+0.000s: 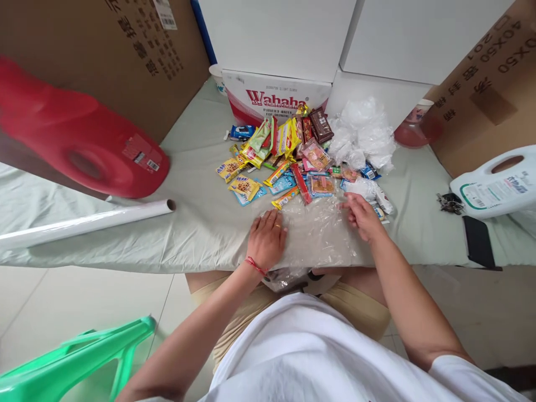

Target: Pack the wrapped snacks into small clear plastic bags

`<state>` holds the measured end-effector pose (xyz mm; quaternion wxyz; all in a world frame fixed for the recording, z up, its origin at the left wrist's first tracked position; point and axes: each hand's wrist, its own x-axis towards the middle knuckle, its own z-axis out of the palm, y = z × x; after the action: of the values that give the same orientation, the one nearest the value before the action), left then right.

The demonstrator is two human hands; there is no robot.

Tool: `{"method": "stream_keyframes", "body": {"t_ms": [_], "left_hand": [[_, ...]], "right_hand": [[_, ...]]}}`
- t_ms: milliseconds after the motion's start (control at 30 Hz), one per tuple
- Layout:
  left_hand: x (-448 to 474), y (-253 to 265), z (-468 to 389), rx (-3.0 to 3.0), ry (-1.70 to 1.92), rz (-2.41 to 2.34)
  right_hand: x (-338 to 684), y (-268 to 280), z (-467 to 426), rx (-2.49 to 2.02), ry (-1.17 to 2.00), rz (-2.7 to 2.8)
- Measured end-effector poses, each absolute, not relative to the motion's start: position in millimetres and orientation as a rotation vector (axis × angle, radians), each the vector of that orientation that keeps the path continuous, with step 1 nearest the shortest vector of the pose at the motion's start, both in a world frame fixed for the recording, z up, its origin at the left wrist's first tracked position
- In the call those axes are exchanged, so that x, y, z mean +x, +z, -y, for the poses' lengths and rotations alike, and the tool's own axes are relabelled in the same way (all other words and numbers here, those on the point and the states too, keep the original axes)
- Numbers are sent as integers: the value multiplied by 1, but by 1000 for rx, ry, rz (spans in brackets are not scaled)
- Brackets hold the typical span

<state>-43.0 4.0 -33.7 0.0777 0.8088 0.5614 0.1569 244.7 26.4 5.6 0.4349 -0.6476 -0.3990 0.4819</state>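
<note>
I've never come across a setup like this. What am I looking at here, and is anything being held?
There's no machine: these are a person's own bare hands. The one picture comes from a camera worn on the head, looking forward and down. On the pale cloth lies a heap of wrapped snacks, with crumpled white plastic beside it and a Wahaha carton behind. The left hand rests palm down, holding nothing visible, near some clear plastic. The right hand is at that plastic's other side; whether its fingers grip it, I can't tell.

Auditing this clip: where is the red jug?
In the head view, the red jug is at upper left, beside brown cardboard, beyond the white roll.
</note>
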Motion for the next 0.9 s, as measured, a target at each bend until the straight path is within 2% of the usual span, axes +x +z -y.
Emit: {"method": "stream_keyframes", "body": {"t_ms": [133, 267, 367, 467, 533, 700, 800, 900], "left_hand": [[-47, -37, 3, 2505, 357, -1617], [-54, -34, 4, 2472, 335, -1656], [-58, -37, -2, 2446, 321, -1689], [-58, -40, -5, 2472, 308, -1647], [-58, -40, -6, 2489, 309, -1615], [-69, -40, -16, 2499, 324, -1574], [-78, -42, -25, 2523, 344, -1541], [-81, -45, -28, 2546, 366, -1511]], "right_hand": [[254, 2, 0, -1683, 1422, 1000], [273, -15, 30, -1725, 1371, 1069], [295, -14, 45, -1898, 1113, 1166], [294, 5, 46, -2077, 549, 1362], [275, 18, 40, -1982, 290, 1593], [223, 6, 15, -1576, 275, 2249], [224, -3, -3, -1728, 305, 2276], [221, 13, -29, -1891, 254, 2197]]}}
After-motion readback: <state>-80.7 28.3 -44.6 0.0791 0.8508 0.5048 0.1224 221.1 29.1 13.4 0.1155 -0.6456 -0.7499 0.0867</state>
